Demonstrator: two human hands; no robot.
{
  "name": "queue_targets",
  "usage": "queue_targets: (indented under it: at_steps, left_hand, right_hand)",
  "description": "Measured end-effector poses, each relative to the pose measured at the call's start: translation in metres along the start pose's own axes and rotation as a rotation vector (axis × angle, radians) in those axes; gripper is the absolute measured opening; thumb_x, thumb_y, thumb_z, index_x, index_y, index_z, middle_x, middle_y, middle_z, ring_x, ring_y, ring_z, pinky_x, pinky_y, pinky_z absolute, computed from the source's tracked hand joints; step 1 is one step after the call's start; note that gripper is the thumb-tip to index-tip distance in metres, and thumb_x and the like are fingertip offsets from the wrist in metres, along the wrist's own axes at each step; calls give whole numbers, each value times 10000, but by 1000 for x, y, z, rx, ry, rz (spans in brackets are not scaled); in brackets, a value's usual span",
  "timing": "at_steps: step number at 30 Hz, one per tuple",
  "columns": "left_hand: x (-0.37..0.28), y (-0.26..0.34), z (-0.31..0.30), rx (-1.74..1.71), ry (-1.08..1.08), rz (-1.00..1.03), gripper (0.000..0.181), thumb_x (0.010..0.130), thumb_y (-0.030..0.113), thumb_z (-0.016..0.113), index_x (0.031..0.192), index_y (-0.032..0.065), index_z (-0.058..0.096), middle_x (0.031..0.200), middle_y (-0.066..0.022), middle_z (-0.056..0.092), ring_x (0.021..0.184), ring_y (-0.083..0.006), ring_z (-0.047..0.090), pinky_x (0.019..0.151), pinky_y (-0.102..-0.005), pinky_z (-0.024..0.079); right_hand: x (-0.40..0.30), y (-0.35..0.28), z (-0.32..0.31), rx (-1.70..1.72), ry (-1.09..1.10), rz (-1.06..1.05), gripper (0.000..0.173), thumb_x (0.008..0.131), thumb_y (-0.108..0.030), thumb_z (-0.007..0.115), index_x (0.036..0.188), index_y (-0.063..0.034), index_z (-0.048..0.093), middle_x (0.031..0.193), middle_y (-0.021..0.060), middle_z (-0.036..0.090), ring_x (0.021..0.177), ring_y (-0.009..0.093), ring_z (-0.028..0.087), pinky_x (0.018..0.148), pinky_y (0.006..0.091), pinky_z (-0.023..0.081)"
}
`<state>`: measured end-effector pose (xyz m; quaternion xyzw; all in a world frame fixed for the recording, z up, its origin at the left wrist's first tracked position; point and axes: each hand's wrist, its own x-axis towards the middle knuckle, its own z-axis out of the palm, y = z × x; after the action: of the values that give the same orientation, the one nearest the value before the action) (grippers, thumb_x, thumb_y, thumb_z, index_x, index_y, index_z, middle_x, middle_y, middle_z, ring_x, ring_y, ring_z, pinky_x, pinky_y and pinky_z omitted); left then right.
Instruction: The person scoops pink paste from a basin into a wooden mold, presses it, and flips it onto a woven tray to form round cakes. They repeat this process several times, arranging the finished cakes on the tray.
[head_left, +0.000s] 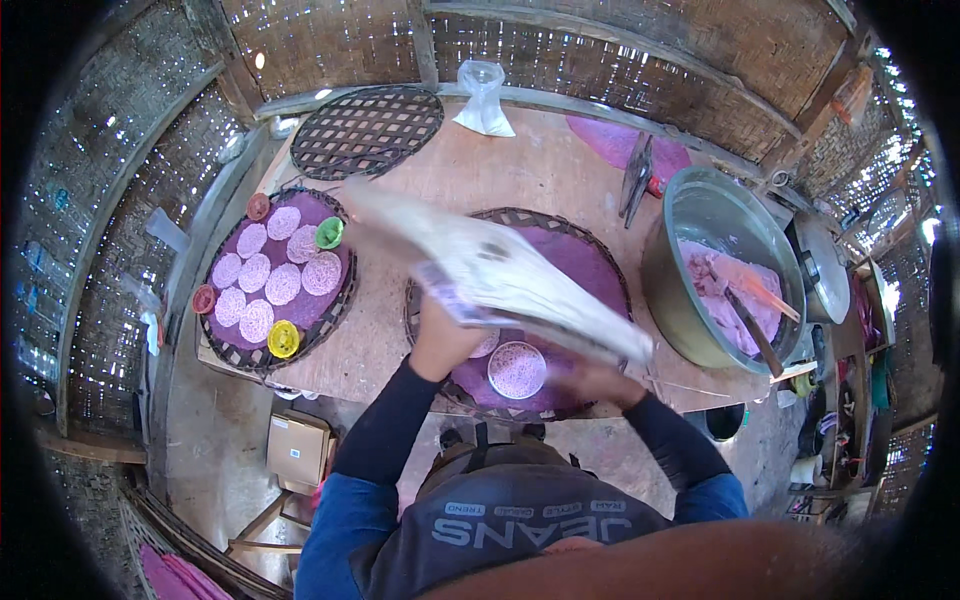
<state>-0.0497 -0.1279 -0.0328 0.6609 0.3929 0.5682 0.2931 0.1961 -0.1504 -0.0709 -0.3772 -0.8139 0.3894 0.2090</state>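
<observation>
My left hand (448, 334) is raised over the middle woven tray and shut on a large pale object (487, 255), blurred by motion; what it is I cannot tell. A purple and white part of that object lies by the fingers. My right hand (600, 384) is low over the tray's near right side, blurred and partly under the object. Close to its left, a round ring mould with pink strands (517, 370) rests on the purple cloth (592, 262) lining the middle tray. Another round pink piece (485, 343) is partly hidden beside my left wrist.
On the left, a lined woven tray (341, 304) holds several round pink lacy pieces and small coloured cups. Behind it lies an openwork tray (367, 131). A clear plastic bag (482, 101) stands at the back. At right are dark tools (637, 178) and a deep basin (660, 300) of pink dough.
</observation>
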Motion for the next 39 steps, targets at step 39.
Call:
queue_targets:
  at_steps: [39]
  left_hand:
    - [-138, -7, 72, 678, -543, 491, 235, 734, 341, 648, 899, 174, 627, 917, 35, 542, 892, -152, 493, 732, -345, 311]
  right_hand:
    - [-63, -32, -41, 906, 536, 244, 677, 720, -382, 653, 1210, 14, 404, 868, 66, 539, 722, 136, 525, 649, 264, 434]
